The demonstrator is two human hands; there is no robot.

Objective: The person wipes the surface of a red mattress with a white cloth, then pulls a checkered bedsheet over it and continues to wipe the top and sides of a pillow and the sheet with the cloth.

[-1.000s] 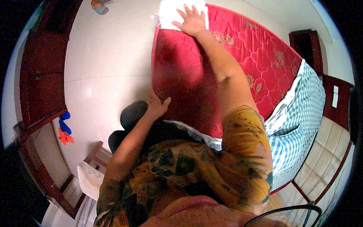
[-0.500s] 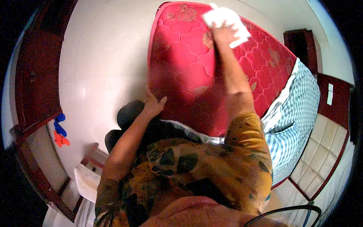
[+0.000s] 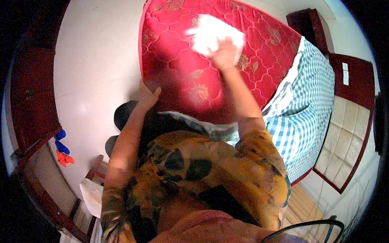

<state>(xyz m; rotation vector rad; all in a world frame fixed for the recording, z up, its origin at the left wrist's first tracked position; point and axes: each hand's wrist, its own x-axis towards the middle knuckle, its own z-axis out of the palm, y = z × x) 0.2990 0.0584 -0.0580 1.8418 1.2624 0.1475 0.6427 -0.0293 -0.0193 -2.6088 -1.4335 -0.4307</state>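
Observation:
A red quilted mattress point(image 3: 178, 60) with golden flower patterns lies before me. On its far part my right hand point(image 3: 225, 53) presses a white cloth point(image 3: 212, 30) against the surface; motion smears the cloth's left edge. My right arm is stretched forward. At the mattress's near left edge rests my left hand point(image 3: 148, 96), thumb apart from the other fingers, which are partly in shadow. A blue-and-white checked sheet point(image 3: 314, 93) is pulled back over the right end, and its pale border point(image 3: 285, 87) runs across the mattress.
A padded cream headboard panel point(image 3: 344, 133) in a dark red frame stands at the right. Dark wooden furniture point(image 3: 32, 89) lines the left side. Small blue point(image 3: 60, 141) and orange point(image 3: 64, 158) items lie on the pale floor point(image 3: 93, 73). A chair point(image 3: 92, 192) is at lower left.
My right hand has drawn the white cloth nearer and to the left over the mattress. The whole view has shifted, with my left hand still at the mattress edge.

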